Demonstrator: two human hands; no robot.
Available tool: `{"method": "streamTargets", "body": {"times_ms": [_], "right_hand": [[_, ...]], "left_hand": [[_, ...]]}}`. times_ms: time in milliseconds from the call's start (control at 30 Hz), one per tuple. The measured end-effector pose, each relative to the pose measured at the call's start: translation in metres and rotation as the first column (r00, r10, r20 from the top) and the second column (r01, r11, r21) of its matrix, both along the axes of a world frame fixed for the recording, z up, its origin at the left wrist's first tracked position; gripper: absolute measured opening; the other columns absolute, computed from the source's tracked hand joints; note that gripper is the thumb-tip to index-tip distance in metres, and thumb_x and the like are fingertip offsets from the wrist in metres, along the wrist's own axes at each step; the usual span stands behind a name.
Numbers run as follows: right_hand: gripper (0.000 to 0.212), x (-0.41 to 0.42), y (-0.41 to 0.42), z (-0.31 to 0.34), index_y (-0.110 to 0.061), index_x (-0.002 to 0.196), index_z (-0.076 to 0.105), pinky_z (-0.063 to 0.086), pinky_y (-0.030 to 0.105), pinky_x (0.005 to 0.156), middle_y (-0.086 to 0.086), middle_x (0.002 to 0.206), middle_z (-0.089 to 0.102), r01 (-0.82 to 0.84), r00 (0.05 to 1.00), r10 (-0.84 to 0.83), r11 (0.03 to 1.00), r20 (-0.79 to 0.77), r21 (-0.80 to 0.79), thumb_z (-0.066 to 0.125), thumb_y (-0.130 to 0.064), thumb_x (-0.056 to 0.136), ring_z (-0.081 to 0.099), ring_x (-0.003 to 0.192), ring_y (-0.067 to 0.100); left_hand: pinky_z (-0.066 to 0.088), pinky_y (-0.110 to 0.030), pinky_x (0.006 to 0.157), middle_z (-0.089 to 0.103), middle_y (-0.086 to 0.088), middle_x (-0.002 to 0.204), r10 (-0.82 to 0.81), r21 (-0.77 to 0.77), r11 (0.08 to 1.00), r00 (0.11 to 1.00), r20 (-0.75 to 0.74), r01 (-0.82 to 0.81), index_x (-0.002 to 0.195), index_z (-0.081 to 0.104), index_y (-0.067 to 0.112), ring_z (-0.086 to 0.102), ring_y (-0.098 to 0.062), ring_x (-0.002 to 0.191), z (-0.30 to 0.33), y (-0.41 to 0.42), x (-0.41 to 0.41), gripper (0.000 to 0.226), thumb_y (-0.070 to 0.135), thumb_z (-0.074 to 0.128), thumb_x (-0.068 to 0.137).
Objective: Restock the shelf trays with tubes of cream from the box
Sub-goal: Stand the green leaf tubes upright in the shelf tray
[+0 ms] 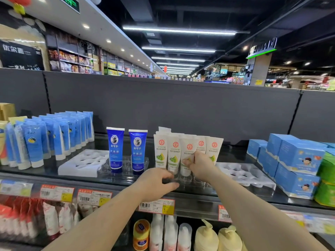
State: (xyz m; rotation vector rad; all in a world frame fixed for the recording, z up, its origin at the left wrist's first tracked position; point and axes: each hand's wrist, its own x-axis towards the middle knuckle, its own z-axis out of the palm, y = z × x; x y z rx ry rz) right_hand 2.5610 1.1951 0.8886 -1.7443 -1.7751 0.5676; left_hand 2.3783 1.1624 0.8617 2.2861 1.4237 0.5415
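Several white tubes of cream [174, 151] with red logos stand cap-down in a clear tray [190, 181] on the top shelf. My right hand [199, 164] pinches the lower part of one white tube [187, 156] in the front row. My left hand [156, 183] grips the front edge of the clear tray. Two dark blue tubes [116, 149] stand in another clear tray to the left. The box is not in view.
A white moulded tray [83, 163] lies left of the blue tubes, another white tray [244, 173] lies to the right. Light blue tubes [54, 136] crowd the far left. Blue boxes [297, 160] are stacked at right. Price labels line the shelf edge [155, 205].
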Motion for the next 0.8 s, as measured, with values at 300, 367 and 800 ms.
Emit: {"method": "streamTargets", "body": {"times_ms": [300, 367, 800], "right_hand": [[0.018, 0.001, -0.007, -0.004, -0.018, 0.097, 0.051, 0.041, 0.021, 0.058, -0.003, 0.099, 0.061, 0.054, 0.994, -0.053, 0.998, -0.091, 0.011, 0.062, -0.031, 0.092, 0.053, 0.077, 0.006], [0.028, 0.001, -0.020, -0.007, -0.019, 0.110, 0.054, 0.051, 0.026, 0.067, -0.004, 0.106, 0.062, 0.104, 0.989, -0.100, 0.994, -0.109, 0.032, 0.062, -0.037, 0.091, 0.057, 0.084, 0.009], [0.042, -0.193, -0.155, -0.054, -0.019, 0.125, 0.056, 0.039, 0.033, 0.097, 0.002, 0.124, 0.060, -0.020, 0.952, -0.053, 0.972, 0.302, 0.234, 0.042, -0.047, 0.097, 0.051, 0.120, 0.024]], "left_hand": [[0.037, -0.032, 0.104, 0.044, 0.006, 0.147, 0.020, -0.080, 0.997, 0.997, 0.072, -0.015, 0.142, 0.044, 0.027, 0.039, -0.012, 0.135, 0.012, -0.007, 0.001, 0.051, 0.043, 0.054, 0.094], [0.037, -0.033, 0.105, 0.042, 0.006, 0.149, 0.030, -0.051, 0.998, 0.996, 0.083, -0.026, 0.143, 0.041, 0.027, 0.037, -0.013, 0.137, 0.016, -0.012, -0.002, 0.053, 0.042, 0.054, 0.094], [0.048, -0.031, 0.087, 0.063, 0.000, 0.123, 0.207, 0.141, 0.969, 0.978, -0.023, -0.202, 0.130, 0.053, 0.028, 0.061, -0.021, 0.107, -0.009, -0.140, -0.191, 0.039, 0.046, 0.048, 0.095]]}}
